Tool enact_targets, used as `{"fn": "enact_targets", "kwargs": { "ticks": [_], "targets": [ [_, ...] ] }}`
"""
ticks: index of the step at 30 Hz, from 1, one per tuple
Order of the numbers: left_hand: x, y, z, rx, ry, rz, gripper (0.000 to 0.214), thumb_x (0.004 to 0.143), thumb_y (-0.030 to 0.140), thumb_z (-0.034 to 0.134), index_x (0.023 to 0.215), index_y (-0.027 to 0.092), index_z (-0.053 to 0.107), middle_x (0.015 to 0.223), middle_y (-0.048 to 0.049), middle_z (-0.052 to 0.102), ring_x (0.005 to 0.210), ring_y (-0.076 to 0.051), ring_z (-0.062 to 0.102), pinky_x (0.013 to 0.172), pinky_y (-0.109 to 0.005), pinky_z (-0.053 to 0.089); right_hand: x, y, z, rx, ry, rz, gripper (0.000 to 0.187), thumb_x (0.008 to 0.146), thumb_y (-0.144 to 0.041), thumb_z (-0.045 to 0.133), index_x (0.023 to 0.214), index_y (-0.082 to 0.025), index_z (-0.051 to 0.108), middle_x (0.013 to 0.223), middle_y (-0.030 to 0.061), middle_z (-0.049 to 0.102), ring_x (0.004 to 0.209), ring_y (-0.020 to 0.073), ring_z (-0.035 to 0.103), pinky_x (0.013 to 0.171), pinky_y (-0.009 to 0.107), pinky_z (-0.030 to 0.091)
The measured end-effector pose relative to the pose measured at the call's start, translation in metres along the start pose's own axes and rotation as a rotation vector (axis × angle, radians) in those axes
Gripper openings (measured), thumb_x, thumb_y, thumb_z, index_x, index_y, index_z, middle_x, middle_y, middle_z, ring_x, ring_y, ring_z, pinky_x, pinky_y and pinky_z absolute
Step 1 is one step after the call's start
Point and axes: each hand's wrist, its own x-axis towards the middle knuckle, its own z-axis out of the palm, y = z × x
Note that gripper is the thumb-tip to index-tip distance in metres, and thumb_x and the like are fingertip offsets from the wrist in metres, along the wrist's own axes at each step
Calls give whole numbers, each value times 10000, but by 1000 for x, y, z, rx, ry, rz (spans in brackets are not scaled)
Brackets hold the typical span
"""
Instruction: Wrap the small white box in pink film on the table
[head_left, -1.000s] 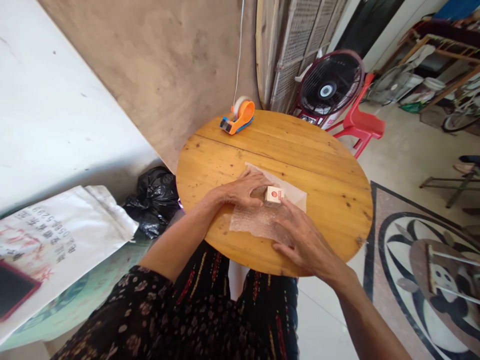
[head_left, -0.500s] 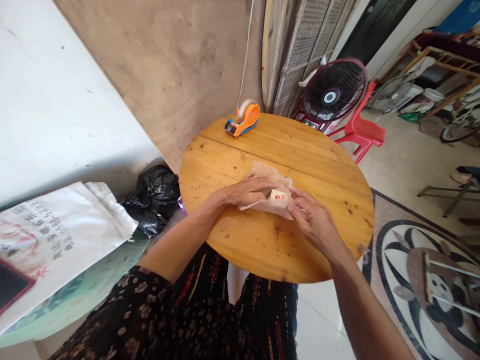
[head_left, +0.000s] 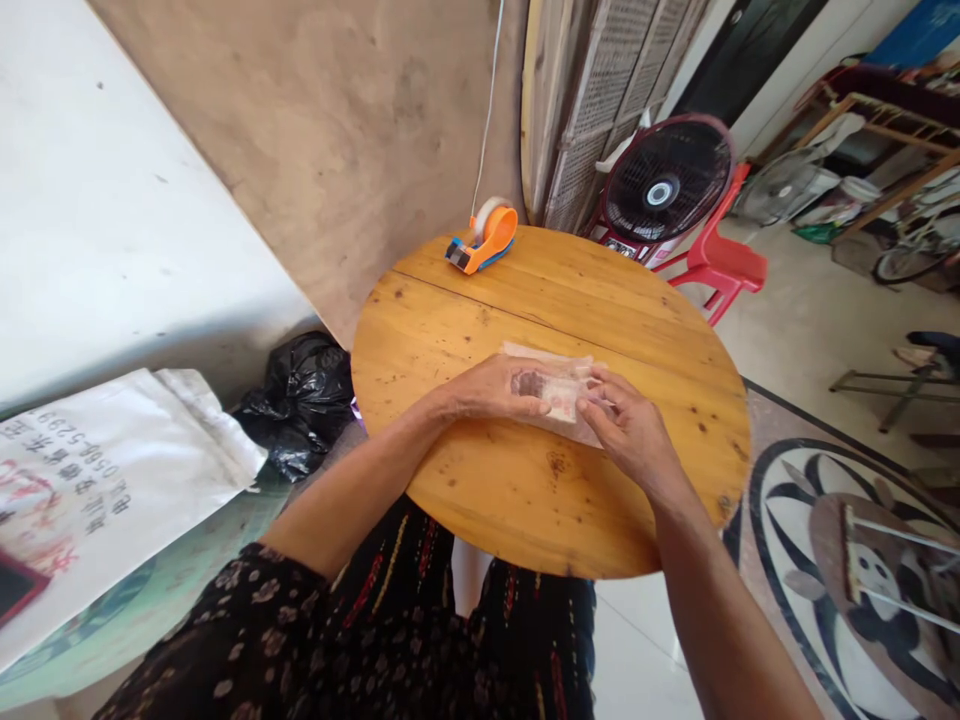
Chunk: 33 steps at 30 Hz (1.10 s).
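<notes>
The left hand [head_left: 495, 388] and right hand [head_left: 626, 430] squeeze a small box [head_left: 561, 400], maybe covered by bubbly wrap [head_left: 547, 356], far from the tape [head_left: 480, 236].

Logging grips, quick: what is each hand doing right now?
Left hand: closed on the bubble wrap around the small box.
Right hand: pinching the same wrap's edge.

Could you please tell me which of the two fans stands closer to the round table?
The red-framed fan with the black grille, just behind the table beside the red chair; the pale grey fan stands farther back.
</notes>
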Motion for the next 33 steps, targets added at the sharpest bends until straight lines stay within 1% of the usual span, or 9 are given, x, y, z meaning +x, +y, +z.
{"fn": "enact_targets", "kwargs": {
  "ticks": [3, 5, 8, 11, 18, 21, 24, 29, 33],
  "targets": [
    [3, -3, 8, -26, 51, -20, 348, 786, 371, 630, 1056, 153, 662, 995, -49, 690, 909, -182, 625, 806, -288, 474, -2, 1, 1, 11, 12, -7, 152, 835, -345, 566, 785, -215, 627, 1370, 111, 529, 1233, 296, 527, 1020, 486, 420],
    [5, -4, 12, -62, 72, -58, 286, 779, 349, 612, 958, 132, 669, 884, -35, 674, 806, -155, 606, 719, -261, 465, -4, 0, 0, 6, 35, -17, 148, 832, -341, 569, 771, -215, 615, 1307, 110, 569, 1179, 285, 560, 982, 455, 447],
    [7, -4, 15, -118, 102, -111, 228, 761, 323, 587, 857, 125, 647, 761, -8, 622, 699, -120, 554, 623, -226, 424, -6, -3, 0, -33, 29, 23, 161, 844, -343, 552, 776, -216, 621, 963, 71, 684, 885, 232, 645, 786, 368, 503],
    [8, -4, 16, -127, 135, -152, 186, 735, 295, 569, 803, 131, 622, 696, 15, 574, 633, -99, 507, 571, -209, 382, -5, -3, 0, -36, -22, 99, 188, 864, -354, 524, 829, -213, 643, 735, 16, 670, 668, 182, 613, 636, 304, 474],
    [11, -3, 14, -8, 146, -143, 147, 712, 274, 579, 745, 133, 603, 688, 20, 561, 632, -92, 490, 585, -206, 363, 5, 10, 0, 182, -87, 144, 326, 836, -358, 570, 1115, -210, 650, 928, 31, 722, 752, 194, 644, 673, 310, 503],
    [12, -3, 15, -43, 129, -162, 163, 724, 290, 576, 753, 131, 601, 685, 18, 561, 616, -90, 488, 568, -203, 359, 4, 10, 0, 228, -136, 124, 263, 829, -356, 578, 1010, -206, 695, 924, 31, 720, 800, 203, 646, 723, 313, 493],
    [12, -5, 16, -98, 100, -156, 155, 729, 278, 574, 754, 127, 596, 689, 16, 561, 618, -88, 490, 572, -201, 368, 0, 7, 0, 270, -144, 143, 227, 830, -366, 579, 905, -195, 707, 845, 24, 706, 749, 185, 630, 676, 285, 465],
    [13, -11, 16, -90, 85, -138, 145, 719, 253, 589, 791, 128, 602, 725, 14, 575, 652, -92, 506, 599, -204, 385, -6, 5, 3, 330, -148, 172, 242, 848, -378, 564, 872, -180, 701, 773, 12, 670, 672, 146, 580, 621, 255, 424],
    [13, -12, 16, -93, 82, -133, 157, 724, 258, 593, 822, 136, 595, 765, 11, 588, 686, -97, 519, 620, -202, 397, -6, 6, 4, 283, -147, 157, 252, 881, -371, 516, 854, -184, 684, 710, 4, 621, 626, 139, 543, 593, 260, 402]
  ]
}}
